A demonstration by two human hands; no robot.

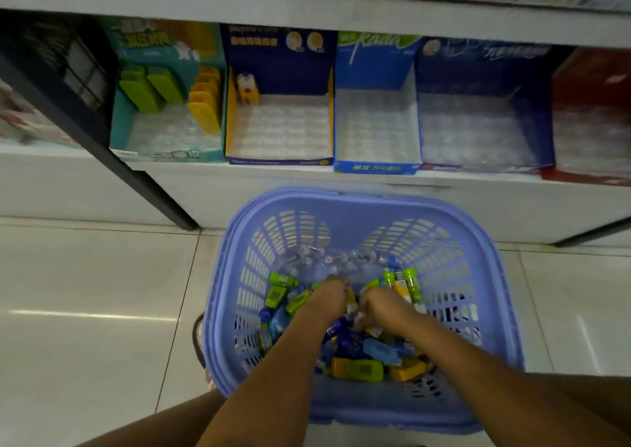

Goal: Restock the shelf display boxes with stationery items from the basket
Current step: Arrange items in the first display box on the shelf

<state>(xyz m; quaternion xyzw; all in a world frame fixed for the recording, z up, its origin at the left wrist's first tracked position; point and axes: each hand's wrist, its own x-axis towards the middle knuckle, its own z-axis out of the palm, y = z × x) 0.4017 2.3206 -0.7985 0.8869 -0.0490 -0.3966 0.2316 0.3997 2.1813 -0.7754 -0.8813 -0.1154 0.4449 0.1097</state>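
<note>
Your left hand (329, 294) and right hand (377, 306) dig side by side into the heap of stationery items (358, 351) at lower centre of the frame, both palms down with fingers curled into the pile; whether either hand pinches a piece cannot be told. The small green, yellow and blue pieces fill the bottom of the lilac basket (232, 310), which stands on the pale tiled floor (95, 310). A crumpled clear plastic tray (327, 260) leans against the basket's far wall, just above your fingers. Across the middle of the frame, the lower shelf (273, 187) carries a row of open display boxes. The teal box (164, 153) at left holds upright green and yellow items. The yellow-edged navy box (280, 160) beside it holds one small piece in its back left corner. The blue box (375, 166) and the dark blue box (485, 105) show only clear tray liners, and a red box (594, 81) sits at the right edge.
</note>
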